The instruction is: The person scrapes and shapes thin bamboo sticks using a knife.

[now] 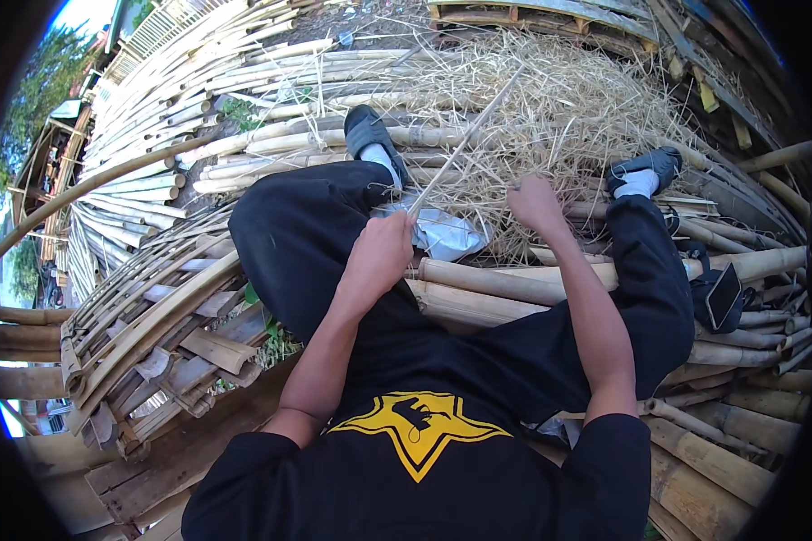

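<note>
My left hand [381, 252] is closed around the near end of a thin, pale bamboo strip [465, 144]. From the fist the strip slants up and away to the right, over the heap of shavings. My right hand [534, 206] is a closed fist to the right of the strip, apart from it. What its fingers hold, if anything, is too small to make out. Beneath the strip, between my legs, lies a crumpled whitish plastic sheet [451, 236]. Curled bamboo shavings [559, 108] spread in a loose heap beyond both hands.
Bamboo poles [505, 281] lie under and between my legs. More cut poles [144, 194] are stacked at the left, beside split pieces [216, 347]. A wooden pallet [550, 13] stands at the far side. A dark phone-like device [724, 298] sits by my right knee.
</note>
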Motion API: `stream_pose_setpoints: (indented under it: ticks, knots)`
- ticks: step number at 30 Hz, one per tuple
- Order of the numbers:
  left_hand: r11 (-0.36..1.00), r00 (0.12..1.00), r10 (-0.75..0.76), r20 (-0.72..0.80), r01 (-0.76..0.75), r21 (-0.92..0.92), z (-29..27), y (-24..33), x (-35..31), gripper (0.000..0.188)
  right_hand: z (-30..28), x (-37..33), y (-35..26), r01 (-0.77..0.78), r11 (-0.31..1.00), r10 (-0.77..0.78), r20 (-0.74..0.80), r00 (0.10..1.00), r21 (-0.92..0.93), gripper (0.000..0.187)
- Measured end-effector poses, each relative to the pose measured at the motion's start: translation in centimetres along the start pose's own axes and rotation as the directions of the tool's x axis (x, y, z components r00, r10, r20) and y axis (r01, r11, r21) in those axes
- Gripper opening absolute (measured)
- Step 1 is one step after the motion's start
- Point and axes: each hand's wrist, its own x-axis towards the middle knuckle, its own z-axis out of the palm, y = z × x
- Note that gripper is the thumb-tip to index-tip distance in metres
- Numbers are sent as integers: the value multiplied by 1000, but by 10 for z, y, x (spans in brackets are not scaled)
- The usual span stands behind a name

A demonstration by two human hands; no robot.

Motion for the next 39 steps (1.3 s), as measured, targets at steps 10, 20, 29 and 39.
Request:
stream_pose_setpoints:
  ticks: [10, 20, 29, 39]
  knots:
    - [997, 999, 38, 10, -39, 62, 18, 7, 4, 26, 13, -46, -40, 286, 946, -269, 117, 956, -156, 24]
    - [990, 994, 75, 84, -85, 116, 36, -1, -12, 25, 43, -18, -6, 329, 919, -323, 64, 944, -218, 22]
    - [997, 986, 20, 166, -33, 74, 12, 15, -71, 22, -11, 51, 97, -82, 932, 26, -161, 987, -354, 27]
    - [988, 997, -3, 76, -9, 156, 2, 8, -62, 26, 24, 58, 52, -367, 899, 267, 365, 892, 239, 31]
